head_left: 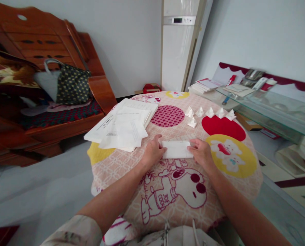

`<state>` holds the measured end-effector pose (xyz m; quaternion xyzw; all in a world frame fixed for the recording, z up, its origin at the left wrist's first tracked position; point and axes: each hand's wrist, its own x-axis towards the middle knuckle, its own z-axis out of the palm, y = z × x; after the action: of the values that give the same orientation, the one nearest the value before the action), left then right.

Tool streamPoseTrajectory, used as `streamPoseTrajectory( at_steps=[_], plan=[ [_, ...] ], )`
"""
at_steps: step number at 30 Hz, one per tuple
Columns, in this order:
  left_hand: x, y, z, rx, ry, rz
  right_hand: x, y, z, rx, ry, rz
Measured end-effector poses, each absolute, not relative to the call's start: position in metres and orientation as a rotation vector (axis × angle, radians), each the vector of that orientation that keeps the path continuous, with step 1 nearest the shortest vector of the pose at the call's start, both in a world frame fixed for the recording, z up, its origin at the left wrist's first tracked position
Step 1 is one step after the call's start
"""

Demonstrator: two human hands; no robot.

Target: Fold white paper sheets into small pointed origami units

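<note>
A folded strip of white paper [176,149] lies on the patterned tablecloth in front of me. Its left end is pinched between the thumb and fingers of my left hand [154,150]. My right hand [200,152] grips the opposite end the same way. Just beyond it, several small folded paper pyramids [210,112] stand in a loose row, with one paper piece [192,122] set nearer to me. To the left is a spread stack of printed paper sheets [127,128].
The round table's cloth [116,167] carries cartoon prints. At right stands a glass-topped cabinet [278,112] with papers, a red-and-white cup [268,84] and other items. A wooden bench [96,92] holding a patterned bag [71,85] is at left. Behind stands a tall white air conditioner [176,51].
</note>
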<state>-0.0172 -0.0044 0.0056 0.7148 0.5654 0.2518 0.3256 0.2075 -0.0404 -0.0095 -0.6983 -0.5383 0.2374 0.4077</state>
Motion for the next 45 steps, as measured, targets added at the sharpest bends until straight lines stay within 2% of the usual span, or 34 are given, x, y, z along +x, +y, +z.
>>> streamPoseTrajectory(
  at_steps=[20, 45],
  plan=[
    [-0.015, -0.007, 0.000, 1.960, 1.553, 0.714, 0.202, -0.037, -0.011, -1.755, -1.422, 0.421],
    [-0.015, -0.006, 0.002, 1.914, 1.556, 0.711, 0.198, -0.035, -0.014, -1.858, -1.319, 0.390]
  ],
)
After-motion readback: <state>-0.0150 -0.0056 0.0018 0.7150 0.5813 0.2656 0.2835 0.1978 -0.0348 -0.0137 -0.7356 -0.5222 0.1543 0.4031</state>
